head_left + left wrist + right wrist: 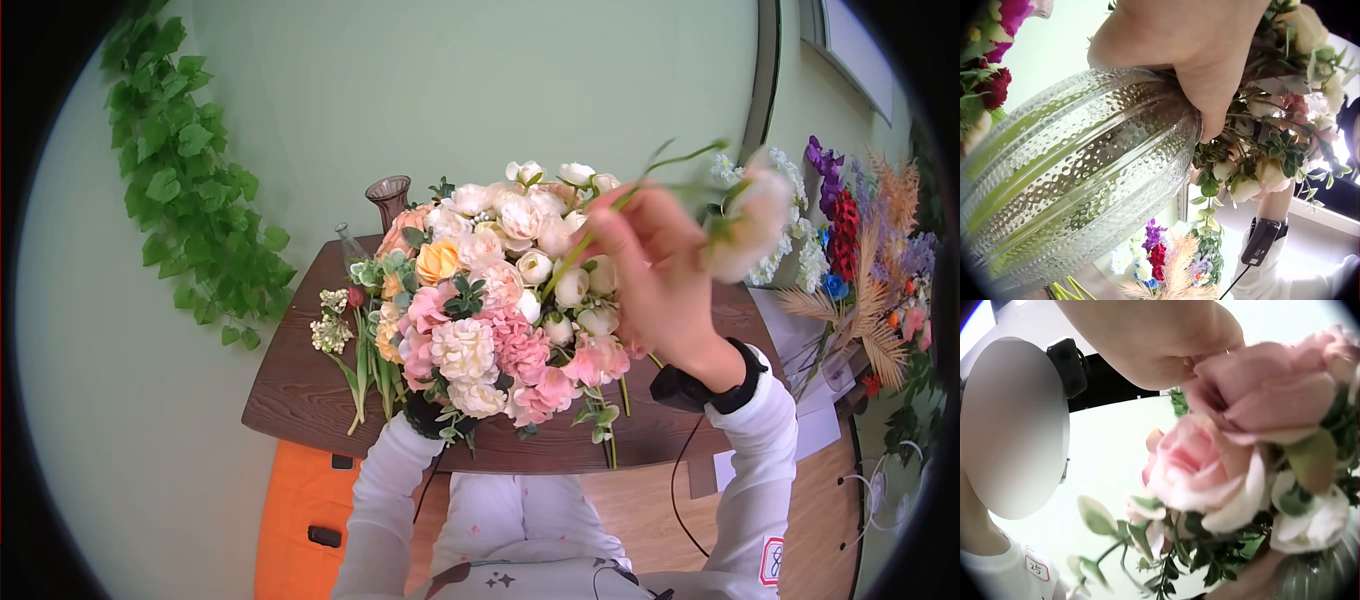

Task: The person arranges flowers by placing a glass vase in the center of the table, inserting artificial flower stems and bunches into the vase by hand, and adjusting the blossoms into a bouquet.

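In the head view a full bouquet (495, 270) of pink, cream, white and yellow flowers fills the middle of the table. My left hand (1185, 44) grips the neck of a dimpled clear glass vase (1085, 162), just below the blooms; the bouquet hides this hand in the head view. Several green stems show through the glass. Above the bouquet's right side, my right hand (660, 265) pinches the green stem of a white flower (750, 225), its head blurred and to the right of the fingers. Pink roses (1194, 462) crowd below this hand in the right wrist view.
On the dark wooden table (300, 375), a brown glass vase (388, 200) and a small clear bottle (347, 243) stand behind left. Loose stems with white blossoms (332, 325) lie at the left. Colourful flowers and dried leaves (850, 250) stand at the right. Ivy (180, 170) hangs on the wall.
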A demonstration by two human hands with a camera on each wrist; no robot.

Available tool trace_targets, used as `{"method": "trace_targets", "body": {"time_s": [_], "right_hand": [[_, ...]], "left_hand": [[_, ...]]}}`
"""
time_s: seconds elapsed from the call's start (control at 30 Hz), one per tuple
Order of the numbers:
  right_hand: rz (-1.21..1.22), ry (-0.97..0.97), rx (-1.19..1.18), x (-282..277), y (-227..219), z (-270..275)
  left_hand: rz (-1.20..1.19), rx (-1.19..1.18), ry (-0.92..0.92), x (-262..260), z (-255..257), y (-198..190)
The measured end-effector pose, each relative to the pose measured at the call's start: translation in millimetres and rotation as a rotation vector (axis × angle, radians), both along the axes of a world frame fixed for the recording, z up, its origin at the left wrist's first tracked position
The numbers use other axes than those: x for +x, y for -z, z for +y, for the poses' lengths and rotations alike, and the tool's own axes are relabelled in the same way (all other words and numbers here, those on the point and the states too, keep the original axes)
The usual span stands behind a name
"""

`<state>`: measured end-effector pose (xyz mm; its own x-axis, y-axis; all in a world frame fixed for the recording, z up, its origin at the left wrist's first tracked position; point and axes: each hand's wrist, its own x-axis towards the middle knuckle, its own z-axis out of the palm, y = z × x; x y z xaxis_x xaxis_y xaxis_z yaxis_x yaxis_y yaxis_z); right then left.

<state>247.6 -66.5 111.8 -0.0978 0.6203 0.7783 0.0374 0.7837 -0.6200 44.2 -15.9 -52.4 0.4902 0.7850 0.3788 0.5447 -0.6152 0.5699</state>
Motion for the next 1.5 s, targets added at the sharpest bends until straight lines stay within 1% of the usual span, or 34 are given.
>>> {"method": "trace_targets", "body": {"time_s": [0.07, 0.1, 0.13, 0.2, 0.23, 0.3, 0.4, 0.47, 0.53, 0.57, 0.6, 0.63, 0.67, 0.73, 0.8, 0.83, 0.87, 0.97, 1.03, 1.07, 1.13, 1.17, 1.2, 1.27, 1.37, 1.5], "right_hand": [[-0.216, 0.076, 0.026, -2.6, 12.1, 3.1], [-0.409, 0.265, 0.234, -0.4, 16.2, 7.2], [-0.439, 0.261, 0.364, -2.0, 7.2, -3.6], [-0.544, 0.188, 0.285, 5.6, 8.8, 5.4], [-0.544, 0.188, 0.285, 5.8, 7.0, 6.0], [-0.54, 0.133, 0.407, 6.5, 2.9, 4.3], [-0.521, 0.088, 0.415, 6.2, 4.1, -1.3], [-0.512, 0.094, 0.41, 7.3, 5.5, -2.5], [-0.434, 0.153, 0.341, 8.0, 8.3, -0.9], [-0.435, 0.155, 0.343, 8.2, 13.2, 3.2], [-0.402, 0.296, 0.268, 8.1, 20.4, 9.6], [-0.365, 0.436, 0.189, 6.8, 22.5, 11.5], [-0.302, 0.158, -0.088, 9.5, 15.4, 4.2], [-0.429, 0.248, 0.139, 5.7, 17.3, 10.9], [-0.524, 0.193, 0.391, 9.4, 5.7, 2.8], [-0.495, 0.171, 0.371, 6.6, 9.6, 7.4], [-0.485, 0.196, 0.402, 5.7, 12.3, 7.6], [-0.518, 0.189, 0.439, 6.5, 12.0, 6.2], [-0.538, 0.114, 0.43, 7.8, 13.3, 4.6], [-0.539, 0.115, 0.43, 7.6, 15.7, 4.1], [-0.702, 0.173, 0.461, 5.3, 25.0, 4.7], [-0.725, 0.183, 0.435, 6.2, 28.1, 6.5], [-0.726, 0.184, 0.437, 8.1, 26.8, 7.1], [-0.709, 0.118, 0.354, 9.6, 23.9, 8.5], [-0.634, 0.07, 0.33, 6.7, 20.1, 8.3], [-0.567, 0.07, 0.352, 9.6, 13.9, 1.1]], "left_hand": [[0.003, -0.004, 0.001, 1.0, 1.0, -0.8], [0.004, -0.007, 0.001, -0.7, 3.7, -3.5], [0.006, -0.009, 0.0, -3.6, 3.9, -4.6], [0.008, -0.01, -0.002, 5.1, 7.4, -6.6], [0.01, -0.011, -0.002, -1.1, 2.0, -5.0], [0.014, -0.014, 0.0, 3.3, 5.8, -6.8], [0.018, -0.018, 0.003, 5.4, 7.2, -8.1], [0.021, -0.02, 0.005, 7.3, 7.8, -8.3], [0.025, -0.021, 0.006, 7.5, 7.0, -7.5], [0.025, -0.021, 0.007, 9.5, 8.9, -8.7], [0.025, -0.021, 0.008, 1.6, 1.5, -3.7], [0.027, -0.023, 0.008, 0.9, 5.1, -6.7], [0.029, -0.026, 0.008, 0.5, 2.1, -4.2], [0.032, -0.034, 0.008, 0.3, 5.4, -6.5], [0.036, -0.038, 0.008, 9.6, 11.4, -9.7], [0.037, -0.04, 0.007, 8.9, 11.8, -9.9], [0.039, -0.042, 0.007, 8.2, 11.9, -9.7], [0.044, -0.052, 0.008, 10.7, 13.3, -9.4], [0.047, -0.055, 0.011, 3.8, 3.3, -4.0], [0.049, -0.057, 0.012, 4.7, 4.4, -3.0], [0.056, -0.062, 0.017, 4.2, 9.0, -5.8], [0.058, -0.065, 0.02, 0.4, 5.8, -3.9], [0.059, -0.064, 0.02, -0.4, 3.7, -2.8], [0.058, -0.064, 0.016, -4.4, 4.1, -3.6], [0.064, -0.068, 0.011, -1.4, 8.5, -6.9], [0.07, -0.07, 0.01, -1.9, 6.6, -7.0]]}}
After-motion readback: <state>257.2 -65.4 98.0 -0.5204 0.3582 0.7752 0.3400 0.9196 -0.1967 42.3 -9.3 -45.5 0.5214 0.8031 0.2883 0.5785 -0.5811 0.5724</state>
